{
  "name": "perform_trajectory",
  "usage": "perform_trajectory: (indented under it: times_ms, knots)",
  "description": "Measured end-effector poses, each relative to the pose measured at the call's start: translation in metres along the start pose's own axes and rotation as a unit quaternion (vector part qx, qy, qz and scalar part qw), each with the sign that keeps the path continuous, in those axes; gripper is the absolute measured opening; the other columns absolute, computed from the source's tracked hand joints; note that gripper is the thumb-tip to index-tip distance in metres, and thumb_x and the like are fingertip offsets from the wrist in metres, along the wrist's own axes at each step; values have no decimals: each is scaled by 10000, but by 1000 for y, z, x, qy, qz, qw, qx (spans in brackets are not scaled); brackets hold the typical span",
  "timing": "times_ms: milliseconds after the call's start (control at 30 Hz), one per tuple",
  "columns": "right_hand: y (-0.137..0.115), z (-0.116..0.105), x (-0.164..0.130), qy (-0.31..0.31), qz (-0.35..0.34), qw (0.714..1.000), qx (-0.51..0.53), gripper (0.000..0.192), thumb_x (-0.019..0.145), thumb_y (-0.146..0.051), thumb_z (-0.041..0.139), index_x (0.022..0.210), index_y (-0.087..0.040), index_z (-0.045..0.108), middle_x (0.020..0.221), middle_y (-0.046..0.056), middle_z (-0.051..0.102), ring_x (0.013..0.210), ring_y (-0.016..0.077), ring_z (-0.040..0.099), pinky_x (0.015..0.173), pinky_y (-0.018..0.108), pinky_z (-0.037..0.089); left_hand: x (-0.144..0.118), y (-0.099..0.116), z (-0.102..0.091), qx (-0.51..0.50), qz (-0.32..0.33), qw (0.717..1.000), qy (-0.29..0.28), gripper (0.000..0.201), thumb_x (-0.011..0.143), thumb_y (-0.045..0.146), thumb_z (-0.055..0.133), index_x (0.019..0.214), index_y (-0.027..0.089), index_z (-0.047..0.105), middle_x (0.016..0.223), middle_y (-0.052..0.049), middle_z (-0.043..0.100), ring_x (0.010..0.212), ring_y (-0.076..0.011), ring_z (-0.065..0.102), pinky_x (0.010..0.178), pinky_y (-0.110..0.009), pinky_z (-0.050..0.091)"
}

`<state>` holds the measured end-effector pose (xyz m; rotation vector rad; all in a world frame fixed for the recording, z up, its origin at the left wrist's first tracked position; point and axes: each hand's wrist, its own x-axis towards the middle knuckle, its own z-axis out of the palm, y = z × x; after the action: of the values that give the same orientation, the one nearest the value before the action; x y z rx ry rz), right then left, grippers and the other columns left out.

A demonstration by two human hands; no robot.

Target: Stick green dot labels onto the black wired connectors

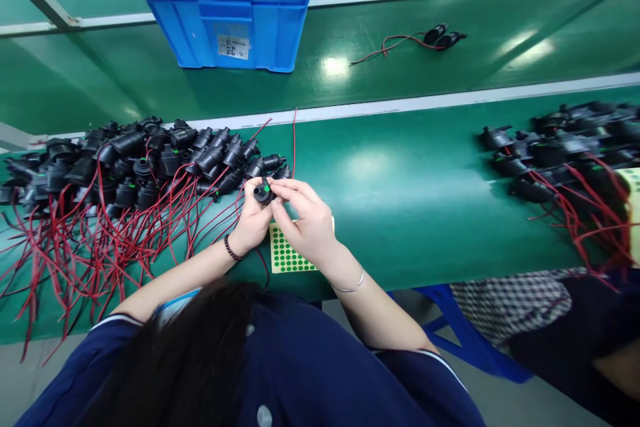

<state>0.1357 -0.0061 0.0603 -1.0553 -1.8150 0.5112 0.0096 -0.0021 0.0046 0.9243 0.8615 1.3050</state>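
Observation:
My left hand (254, 217) is wrapped round a small black pump (263, 195), a round plastic body with a nozzle facing up. A green dot sticker (267, 188) shows on the pump's top. My right hand (306, 220) is closed, with thumb and fingertips pinched against the pump's right side, right beside the green dot. Under the right hand lies a cream sticker sheet (286, 267) with rows of green dots, partly covered by the hand. Left of my hands is a large pile of black pumps (125, 160) with long red and black wires; some carry green dots.
A blue crate (225, 13) with a paper label stands behind the bench on a green shelf. Two loose wired pumps (443, 38) lie on that shelf. More pumps (560, 147) are heaped at the right, near another person's dark-clothed leg (565, 347) and a blue stool (465, 340).

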Motion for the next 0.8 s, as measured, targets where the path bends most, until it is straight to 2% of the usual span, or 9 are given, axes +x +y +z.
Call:
perform_trajectory:
  times_ms: [100,200,333,467,567,667,733,800]
  knots:
    - [0,3,1,-5,-9,1000,-23,268,940,-159,546,1161,-201,692,1171,119,731,1084,239,697,938,460,606,-1,2,2,24,3,1000,3,526,814,485,767,1119,284,388,1097,0,522,1002,-128,576,970,-304,473]
    - [0,2,1,-5,-28,999,-32,268,938,-137,523,1136,-197,693,1155,120,736,1072,238,695,936,458,598,-2,5,2,94,41,995,12,495,841,513,722,1119,262,398,1114,-26,511,1033,-156,569,975,-336,481]
    - [3,-4,0,-7,-24,1000,7,292,927,-134,523,1168,-202,674,1145,114,735,1090,239,687,943,449,596,-1,4,-1,183,91,979,12,429,887,477,667,1135,246,403,1151,-54,486,1095,-184,551,998,-374,476]
    - [3,-6,-2,-3,-26,1000,3,318,929,-132,524,1201,-213,668,1165,121,729,1097,248,686,957,472,587,0,0,-2,224,140,965,-2,371,938,443,595,1171,236,393,1168,-74,481,1130,-200,540,1027,-415,460]
    - [3,-9,-4,-24,-41,999,10,353,941,-141,521,1257,-235,647,1221,118,712,1137,256,675,974,492,581,2,4,4,249,168,954,16,370,943,462,588,1172,231,412,1146,-76,490,1114,-203,549,1020,-427,472]
    - [4,-21,-4,-38,-34,998,39,514,934,-190,579,1439,-244,505,1367,143,626,1202,275,640,996,502,577,7,35,8,220,203,954,1,395,915,488,639,1150,255,424,1084,-53,545,1028,-189,610,945,-404,529]
    - [9,-33,-3,10,-5,998,68,613,933,-207,600,1511,-280,409,1424,139,576,1193,267,639,986,491,584,7,77,1,190,238,952,-4,451,876,534,679,1162,293,427,1035,-33,581,934,-183,648,846,-383,570]
    - [15,-45,-3,89,24,991,98,594,939,-203,599,1495,-320,427,1405,115,584,1150,246,654,969,475,590,0,134,-19,206,273,938,53,526,825,624,690,1199,339,454,1013,-26,588,883,-189,652,770,-383,582]
